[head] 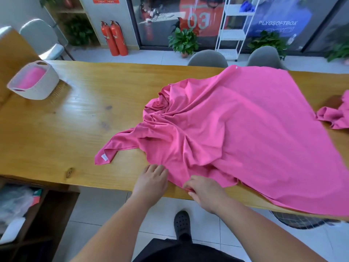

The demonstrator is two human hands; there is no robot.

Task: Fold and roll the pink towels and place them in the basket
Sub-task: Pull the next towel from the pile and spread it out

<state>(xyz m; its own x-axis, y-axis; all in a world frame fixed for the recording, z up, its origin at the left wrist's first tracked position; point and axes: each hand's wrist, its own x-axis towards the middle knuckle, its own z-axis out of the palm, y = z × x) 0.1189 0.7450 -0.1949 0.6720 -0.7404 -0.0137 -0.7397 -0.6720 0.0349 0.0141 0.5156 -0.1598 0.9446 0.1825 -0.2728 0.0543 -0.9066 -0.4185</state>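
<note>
A large pink towel (pixel 236 125) lies spread and crumpled over the right half of the wooden table (pixel 75 120), one corner with a white label pointing left. My left hand (pixel 151 181) grips the towel's near edge at the table front. My right hand (pixel 204 191) pinches the same edge a little to the right. A white basket (pixel 40 87) stands at the table's far left, with a rolled pink towel (pixel 32 77) inside. Another crumpled pink towel (pixel 334 116) lies at the right edge of the view.
Two grey chairs (pixel 207 58) stand behind the table, with potted plants (pixel 184 41), a white shelf rack (pixel 234 29) and two red fire extinguishers (pixel 114 37) beyond. A low dark shelf (pixel 37 214) with bags sits at my lower left. My shoe (pixel 182 223) is under the table edge.
</note>
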